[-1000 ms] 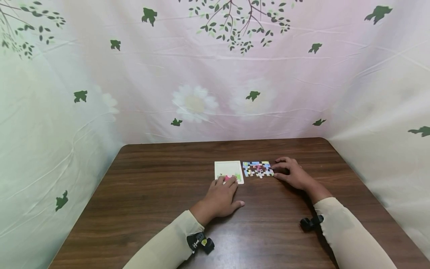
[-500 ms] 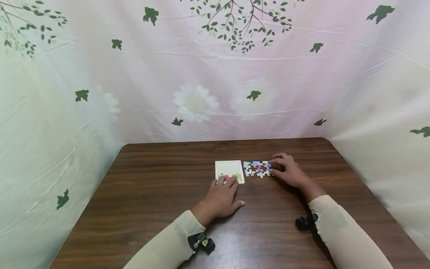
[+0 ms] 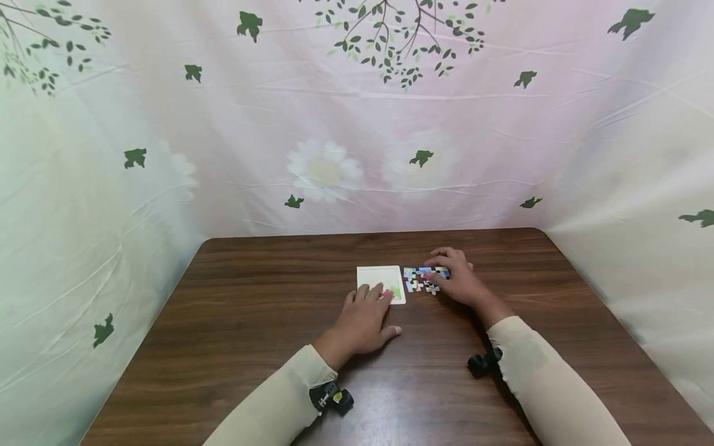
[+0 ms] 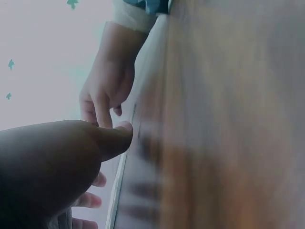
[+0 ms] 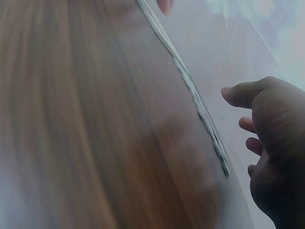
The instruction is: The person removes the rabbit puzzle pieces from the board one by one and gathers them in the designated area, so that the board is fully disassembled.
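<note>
A white puzzle tray (image 3: 372,274) lies near the middle of the far half of the table, with pink and green pieces along its near side. The fingers of my left hand (image 3: 359,322) rest on that near side, and its thumb is spread out over the table. Just right of the tray are several loose jigsaw pieces (image 3: 413,282), laid out in rows. My right hand (image 3: 458,282) hovers over the right part of these pieces and hides some of them. Its fingers are loosely bent, and in the right wrist view the thumb (image 5: 240,95) stands apart from the fingertips, with no piece visible between them.
The brown wooden table (image 3: 251,322) has a far edge close behind the tray and pieces. A printed cloth (image 3: 357,124) hangs at the back and both sides. Each forearm carries a black wrist camera (image 3: 484,363) close to the tabletop.
My right hand has moved left, from the right edge of the loose pieces to above them. The left hand has slid slightly further onto the tray.
</note>
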`<state>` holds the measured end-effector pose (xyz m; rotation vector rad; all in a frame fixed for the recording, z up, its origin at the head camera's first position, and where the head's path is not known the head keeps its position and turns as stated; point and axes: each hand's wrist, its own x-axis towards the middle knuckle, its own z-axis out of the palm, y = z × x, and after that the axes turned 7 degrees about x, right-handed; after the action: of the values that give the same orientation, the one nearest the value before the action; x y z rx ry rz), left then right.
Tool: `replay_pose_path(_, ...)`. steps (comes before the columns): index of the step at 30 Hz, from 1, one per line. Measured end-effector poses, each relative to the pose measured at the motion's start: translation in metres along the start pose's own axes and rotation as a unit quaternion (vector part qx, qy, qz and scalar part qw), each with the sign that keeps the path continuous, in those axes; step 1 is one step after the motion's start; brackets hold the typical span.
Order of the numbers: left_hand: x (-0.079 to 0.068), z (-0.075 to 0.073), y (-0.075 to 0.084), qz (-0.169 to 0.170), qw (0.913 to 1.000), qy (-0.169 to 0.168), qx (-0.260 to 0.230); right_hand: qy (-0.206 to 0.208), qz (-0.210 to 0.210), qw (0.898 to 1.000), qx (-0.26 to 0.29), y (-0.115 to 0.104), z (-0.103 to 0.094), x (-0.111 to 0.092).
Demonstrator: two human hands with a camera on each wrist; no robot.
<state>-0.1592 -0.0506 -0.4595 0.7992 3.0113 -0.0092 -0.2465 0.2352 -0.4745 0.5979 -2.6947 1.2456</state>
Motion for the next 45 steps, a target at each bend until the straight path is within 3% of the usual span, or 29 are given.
replay_pose_path(6, 0.005, -0.001, -0.022, -0.028, 0.9984, 0.021, -0.045, -0.012, -0.016, 1.000, 0.012, -0.015, 0.018, 0.010)
replay_pose_path(16, 0.014, 0.009, -0.053, -0.080, 0.9924, 0.011, -0.093, -0.037, -0.049, 0.998, 0.002, -0.037, 0.048, 0.020)
replay_pose_path(24, 0.014, 0.009, -0.070, -0.092, 0.9900, -0.008, -0.106, -0.062, -0.062, 0.996, 0.017, -0.052, 0.067, 0.026)
replay_pose_path(37, 0.011, 0.013, -0.074, -0.084, 0.9890, -0.032, -0.118, -0.135, -0.061, 0.989, -0.010, -0.073, 0.081, 0.028)
replay_pose_path(45, 0.012, 0.012, -0.073, -0.086, 0.9894, -0.035, -0.112, -0.136, -0.045, 0.990, -0.002, -0.070, 0.083, 0.029)
